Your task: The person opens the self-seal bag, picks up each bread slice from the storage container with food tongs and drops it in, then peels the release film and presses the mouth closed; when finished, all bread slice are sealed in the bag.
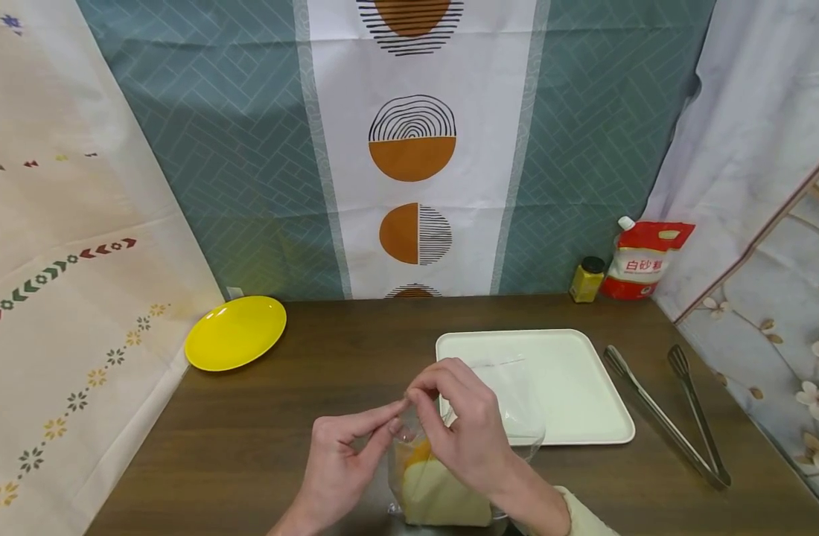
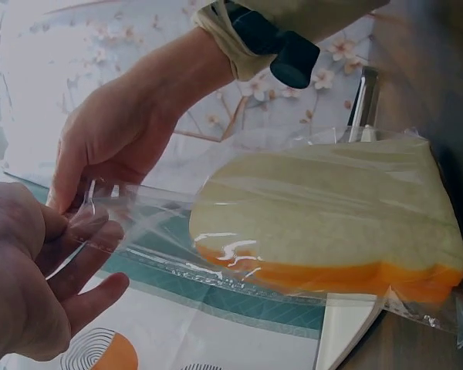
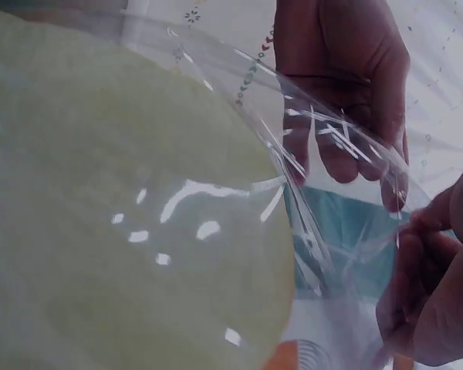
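Both hands meet at the gathered end of a clear plastic bag point(image 2: 158, 223) that encloses pale sliced bread point(image 2: 316, 208) with an orange crust. The bread point(image 1: 443, 495) stands upright near the front of the table in the head view. My left hand point(image 1: 342, 454) pinches the bag's end between thumb and forefinger. Close against it, my right hand point(image 1: 466, 417) pinches the same end from the right, thumb and fingertips together. From the right wrist, the bread point(image 3: 131, 193) fills the left side, with glossy, creased film point(image 3: 301, 223) stretching toward the fingers.
A white tray point(image 1: 570, 387) lies behind the right hand, with clear film point(image 1: 517, 402) overlapping its left part. Metal tongs point(image 1: 671, 424) lie right of it. A yellow plate point(image 1: 235, 333) is at the back left. A yellow jar point(image 1: 587, 281) and red pouch point(image 1: 640, 260) stand back right.
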`<state>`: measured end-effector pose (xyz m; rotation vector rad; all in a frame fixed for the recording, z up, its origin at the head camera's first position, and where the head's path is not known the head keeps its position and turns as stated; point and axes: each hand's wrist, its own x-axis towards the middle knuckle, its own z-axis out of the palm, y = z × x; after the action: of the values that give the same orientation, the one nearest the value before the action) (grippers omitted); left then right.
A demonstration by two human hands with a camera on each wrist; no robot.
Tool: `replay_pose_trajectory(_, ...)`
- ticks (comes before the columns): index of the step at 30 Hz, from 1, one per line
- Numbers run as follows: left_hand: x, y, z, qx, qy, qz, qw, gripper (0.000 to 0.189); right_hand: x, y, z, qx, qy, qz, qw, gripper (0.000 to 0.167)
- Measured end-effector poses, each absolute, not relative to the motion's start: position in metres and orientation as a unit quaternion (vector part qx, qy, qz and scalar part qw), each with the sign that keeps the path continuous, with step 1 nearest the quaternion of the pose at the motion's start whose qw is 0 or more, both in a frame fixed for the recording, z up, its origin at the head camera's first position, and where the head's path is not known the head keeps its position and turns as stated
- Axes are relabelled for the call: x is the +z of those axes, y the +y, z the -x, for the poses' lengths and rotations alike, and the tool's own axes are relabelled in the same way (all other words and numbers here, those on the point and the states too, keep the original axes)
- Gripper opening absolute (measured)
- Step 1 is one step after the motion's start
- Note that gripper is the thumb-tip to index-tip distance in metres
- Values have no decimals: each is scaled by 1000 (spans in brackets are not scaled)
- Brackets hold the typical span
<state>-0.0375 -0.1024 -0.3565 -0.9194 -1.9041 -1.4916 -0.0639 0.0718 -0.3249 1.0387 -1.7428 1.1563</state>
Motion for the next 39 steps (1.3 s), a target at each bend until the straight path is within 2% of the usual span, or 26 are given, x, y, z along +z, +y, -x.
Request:
replay_pose_trajectory(6, -359, -99, 35, -594, -690, 325, 257, 31, -323, 75, 65, 479, -689, -361, 406, 18)
replay_pose_trajectory(9, -361, -100, 33, -614, -693, 295, 236, 31, -320, 78, 63, 512, -694, -337, 378, 8)
replay_pose_trajectory(13, -362, -99, 31, -622, -705, 266, 215, 23, -320, 80, 60, 548, -698, -308, 344, 17)
replay_pose_trajectory(18, -361, -98, 31, -634, -697, 260, 209, 18, -319, 82, 59, 583, -679, -298, 330, 3)
replay_pose_trajectory(26, -360, -100, 32, -641, -692, 259, 208, 16, -313, 89, 53, 700, -631, -249, 222, 6)
replay_pose_trajectory(29, -361, -101, 33, -645, -688, 255, 212, 18, -310, 94, 53, 723, -619, -233, 200, 5)
replay_pose_trajectory(39, -361, -104, 35, -659, -684, 229, 210, 16, -304, 112, 61, 721, -606, -217, 258, 4)
